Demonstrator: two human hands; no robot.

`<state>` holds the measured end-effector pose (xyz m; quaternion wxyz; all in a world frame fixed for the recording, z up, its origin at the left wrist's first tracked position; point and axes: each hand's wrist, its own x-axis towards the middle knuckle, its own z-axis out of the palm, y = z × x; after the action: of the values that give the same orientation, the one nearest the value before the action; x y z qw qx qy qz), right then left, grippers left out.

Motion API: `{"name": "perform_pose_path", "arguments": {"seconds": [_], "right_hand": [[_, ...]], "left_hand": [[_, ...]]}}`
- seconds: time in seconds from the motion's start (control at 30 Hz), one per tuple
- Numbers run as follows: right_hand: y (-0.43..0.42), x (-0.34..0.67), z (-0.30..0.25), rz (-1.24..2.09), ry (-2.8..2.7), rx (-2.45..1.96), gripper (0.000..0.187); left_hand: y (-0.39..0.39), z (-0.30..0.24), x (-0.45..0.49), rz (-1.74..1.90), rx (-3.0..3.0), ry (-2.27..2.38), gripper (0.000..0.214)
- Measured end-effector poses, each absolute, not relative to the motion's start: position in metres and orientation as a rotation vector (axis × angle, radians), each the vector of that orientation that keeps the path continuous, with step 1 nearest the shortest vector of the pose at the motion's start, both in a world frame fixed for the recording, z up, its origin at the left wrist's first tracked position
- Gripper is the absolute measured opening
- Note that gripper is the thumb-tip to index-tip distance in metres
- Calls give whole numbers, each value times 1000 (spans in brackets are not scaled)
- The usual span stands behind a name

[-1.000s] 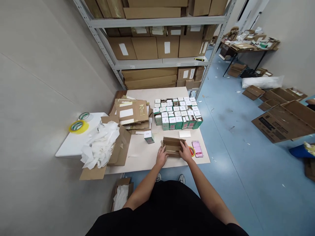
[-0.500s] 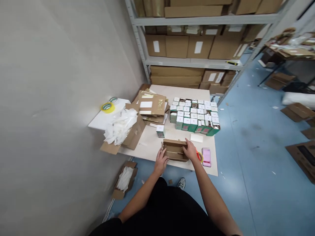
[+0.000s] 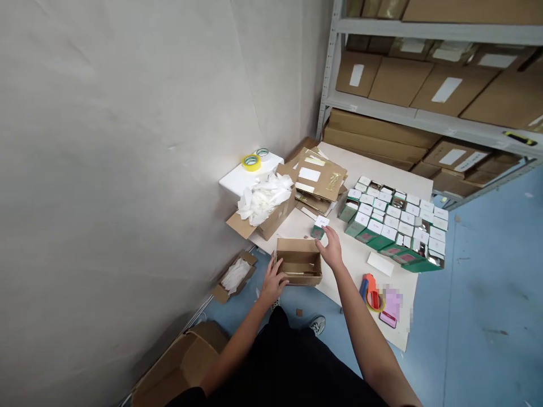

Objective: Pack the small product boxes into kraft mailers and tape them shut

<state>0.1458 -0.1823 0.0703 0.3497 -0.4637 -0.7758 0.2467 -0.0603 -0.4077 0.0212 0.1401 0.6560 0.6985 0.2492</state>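
An open cardboard box (image 3: pixel 299 279) sits at the table's front edge, its inside bare. My left hand (image 3: pixel 274 281) grips its left wall, with the fingers over the rim. At the box's far right corner is my right hand (image 3: pixel 331 250), thumb and forefinger apart. Its forefinger reaches the near side of a small white-and-green carton (image 3: pixel 321 220) standing just behind the box; whether it touches the carton I cannot tell. To the right, several similar cartons (image 3: pixel 392 229) stand packed together in rows.
A box of white paper (image 3: pixel 265 200) and flattened cardboard (image 3: pixel 320 174) lie at the back left. Yellow tape (image 3: pixel 251 163) rests by the wall. A tape dispenser (image 3: pixel 371 291) and a phone (image 3: pixel 391 308) lie at right. Shelving (image 3: pixel 382 107) with cartons stands behind.
My view has turned left, so the table appears further right. My right hand has left the cardboard box's right side and moved towards the small carton. My left hand stays on the box.
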Motion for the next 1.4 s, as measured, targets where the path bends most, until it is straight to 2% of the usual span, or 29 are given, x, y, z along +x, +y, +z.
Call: {"name": "perform_pose_path", "arguments": {"seconds": [0.37,0.63,0.7,0.87,1.13,1.4], "right_hand": [[-162,-93,119,625,-2520,-922,62],[-136,-208,108,434,-2820,-1011,68],[-134,-220,104,370,-2864,-1045,61],[-134,-229,102,226,-2898,-1030,28],[-131,-227,108,151,-2888,-1049,29],[-124,-209,109,346,-2491,-1088,36]], "left_hand": [[-430,20,-163,814,1769,2078,9],[-431,11,-182,883,1747,2018,9],[-429,13,-183,887,1755,1998,9],[-422,18,-184,891,1759,1963,10],[-418,22,-178,886,1757,1922,8],[-416,11,-171,924,1748,1911,9]]}}
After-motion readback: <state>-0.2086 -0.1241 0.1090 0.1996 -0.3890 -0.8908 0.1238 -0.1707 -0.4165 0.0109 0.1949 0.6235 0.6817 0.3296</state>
